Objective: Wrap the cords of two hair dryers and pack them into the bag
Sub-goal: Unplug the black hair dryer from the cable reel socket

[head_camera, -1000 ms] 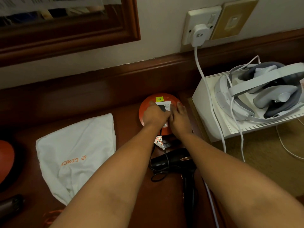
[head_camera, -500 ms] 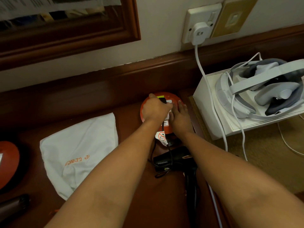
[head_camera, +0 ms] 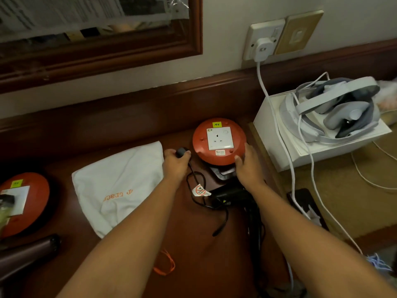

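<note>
The left hand [head_camera: 175, 161] grips a black plug [head_camera: 181, 152], its cord [head_camera: 194, 179] trailing to the black hair dryer [head_camera: 231, 193]; the right hand [head_camera: 247, 162], fingers relaxed, rests on the orange cable reel [head_camera: 219, 141]; the white bag [head_camera: 120, 186] lies left

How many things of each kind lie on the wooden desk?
Orange socket reels: 2
Hair dryers: 2, black, dark brown
White bag: 1
Black plug, in left hand's grip: 1
Total: 6
</note>
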A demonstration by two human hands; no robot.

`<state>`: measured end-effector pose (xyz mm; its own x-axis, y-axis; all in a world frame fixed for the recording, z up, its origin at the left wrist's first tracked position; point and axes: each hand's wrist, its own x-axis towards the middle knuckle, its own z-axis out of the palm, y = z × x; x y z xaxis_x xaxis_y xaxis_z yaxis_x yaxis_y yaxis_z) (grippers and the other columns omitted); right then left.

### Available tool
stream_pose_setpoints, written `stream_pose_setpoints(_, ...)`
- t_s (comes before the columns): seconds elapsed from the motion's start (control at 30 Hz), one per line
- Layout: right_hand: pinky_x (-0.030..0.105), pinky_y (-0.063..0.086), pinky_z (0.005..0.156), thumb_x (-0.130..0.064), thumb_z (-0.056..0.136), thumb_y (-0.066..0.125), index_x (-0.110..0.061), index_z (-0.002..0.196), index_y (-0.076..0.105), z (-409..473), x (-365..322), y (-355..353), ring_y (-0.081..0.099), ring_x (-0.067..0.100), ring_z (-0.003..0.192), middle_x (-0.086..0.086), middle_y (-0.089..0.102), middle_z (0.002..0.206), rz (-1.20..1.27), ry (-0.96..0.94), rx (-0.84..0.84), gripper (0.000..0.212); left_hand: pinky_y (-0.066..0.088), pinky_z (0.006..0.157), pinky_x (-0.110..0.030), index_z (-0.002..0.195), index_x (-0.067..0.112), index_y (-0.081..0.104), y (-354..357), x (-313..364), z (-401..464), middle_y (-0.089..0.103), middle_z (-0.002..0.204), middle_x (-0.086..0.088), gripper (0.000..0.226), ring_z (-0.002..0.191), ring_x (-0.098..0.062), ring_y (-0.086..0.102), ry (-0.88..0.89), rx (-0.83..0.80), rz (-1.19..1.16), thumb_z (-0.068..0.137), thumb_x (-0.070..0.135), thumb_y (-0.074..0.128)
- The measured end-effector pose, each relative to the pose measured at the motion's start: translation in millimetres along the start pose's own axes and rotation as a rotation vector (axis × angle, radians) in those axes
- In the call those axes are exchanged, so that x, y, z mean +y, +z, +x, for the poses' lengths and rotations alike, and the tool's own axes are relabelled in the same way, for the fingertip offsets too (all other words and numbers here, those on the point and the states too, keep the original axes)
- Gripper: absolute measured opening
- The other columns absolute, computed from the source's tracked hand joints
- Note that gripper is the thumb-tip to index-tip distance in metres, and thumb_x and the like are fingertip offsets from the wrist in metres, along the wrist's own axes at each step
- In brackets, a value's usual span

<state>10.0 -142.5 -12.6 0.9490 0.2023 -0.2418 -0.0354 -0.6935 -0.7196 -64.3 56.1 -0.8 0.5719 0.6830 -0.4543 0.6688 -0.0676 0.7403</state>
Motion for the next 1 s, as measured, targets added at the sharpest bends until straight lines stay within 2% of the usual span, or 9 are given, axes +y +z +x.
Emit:
stream_pose_setpoints(0.17,0.038,0.019,0.118,-0.022,0.098,0.052,-0.011,0.152,0.019,-71.9,10.9,2.5,0.013,0.027,0.148,0.013,0.015,0.160,-0.057,0.088,0.139,0.064,0.047,0.046,-0.022,0.121,0.015,0.045,-32.4,-46.0,-28.7,0.064,0.094,-0.016,0.034,0.055,-0.019,0.057,-0.027,-0.039,-0.064,0.095,0.032,0.058)
stream_pose_setpoints(0.27,0.039,0.015,0.118,-0.020,0.095,0.057,-0.009,0.152,0.015,-116.5,13.2,10.0,0.006,0.030,0.148,0.014,0.007,0.161,-0.055,0.192,0.259,0.072,0.049,0.049,-0.026,0.117,0.012,0.043,-47.5,-76.5,-43.5,0.064,0.089,-0.018,0.032,0.056,-0.019,0.056,-0.061,-0.067,-0.109,0.095,0.030,0.057)
stream_pose_setpoints(0.4,0.042,0.019,0.118,-0.017,0.091,0.061,-0.012,0.154,0.009,-165.4,23.2,23.4,0.012,0.030,0.148,0.013,0.010,0.161,0.019,0.404,0.260,0.082,0.048,0.047,-0.028,0.112,0.010,0.039,-66.6,-105.5,-56.1,0.063,0.085,-0.018,0.034,0.054,-0.021,0.057,-0.113,-0.076,-0.074,0.095,0.034,0.055)
stream_pose_setpoints(0.47,0.046,0.026,0.116,-0.016,0.090,0.062,-0.012,0.154,0.010,-184.0,28.4,31.5,0.022,0.033,0.145,0.014,0.018,0.159,0.030,0.463,0.251,0.083,0.056,0.056,-0.035,0.112,0.005,0.040,-75.3,-118.8,-58.3,0.066,0.088,-0.021,0.045,0.060,-0.030,0.063,-0.105,-0.089,-0.021,0.091,0.042,0.056)
stream_pose_setpoints(0.57,0.046,0.031,0.113,-0.013,0.089,0.061,-0.011,0.152,0.017,-200.9,26.7,40.1,0.029,0.033,0.142,0.014,0.024,0.156,0.073,0.487,0.257,0.077,0.058,0.078,-0.049,0.116,0.003,0.040,-83.5,-143.1,-56.0,0.065,0.105,-0.026,0.062,0.089,-0.043,0.066,-0.119,-0.099,0.124,0.085,0.054,0.056)
stream_pose_setpoints(0.7,0.037,0.029,0.112,-0.004,0.092,0.055,-0.008,0.152,0.019,-213.9,24.4,45.3,0.027,0.031,0.143,0.012,0.018,0.159,0.080,0.499,0.288,0.070,0.052,0.089,-0.043,0.126,-0.005,0.043,-94.4,-152.6,-67.2,0.060,0.120,-0.026,0.063,0.107,-0.044,0.059,-0.110,-0.150,0.287,0.093,0.048,0.052)
stream_pose_setpoints(0.8,0.035,0.031,0.111,-0.002,0.093,0.054,-0.009,0.152,0.019,-219.8,29.1,44.9,0.029,0.029,0.142,0.011,0.015,0.159,0.079,0.524,0.310,0.069,0.051,0.089,-0.044,0.126,-0.005,0.041,-95.6,-153.2,-72.6,0.058,0.122,-0.026,0.061,0.107,-0.043,0.058,-0.098,-0.153,0.361,0.094,0.046,0.051)
stream_pose_setpoints(0.87,0.036,0.033,0.110,-0.003,0.093,0.054,-0.009,0.152,0.019,-218.3,33.7,42.2,0.032,0.030,0.140,0.011,0.016,0.158,0.087,0.553,0.311,0.068,0.050,0.089,-0.046,0.126,-0.004,0.041,-92.8,-145.6,-78.2,0.054,0.124,-0.028,0.057,0.110,-0.044,0.055,-0.005,-0.067,0.417,0.094,0.041,0.053)
stream_pose_setpoints(1.0,0.041,0.036,0.108,-0.008,0.093,0.056,-0.012,0.151,0.022,-220.2,40.3,39.6,0.035,0.032,0.138,0.013,0.027,0.154,0.141,0.615,0.288,0.068,0.041,0.093,-0.047,0.129,0.004,0.049,-77.0,-118.0,-93.3,0.049,0.127,-0.023,0.051,0.116,-0.039,0.046,0.348,0.120,0.600,0.092,0.038,0.055)
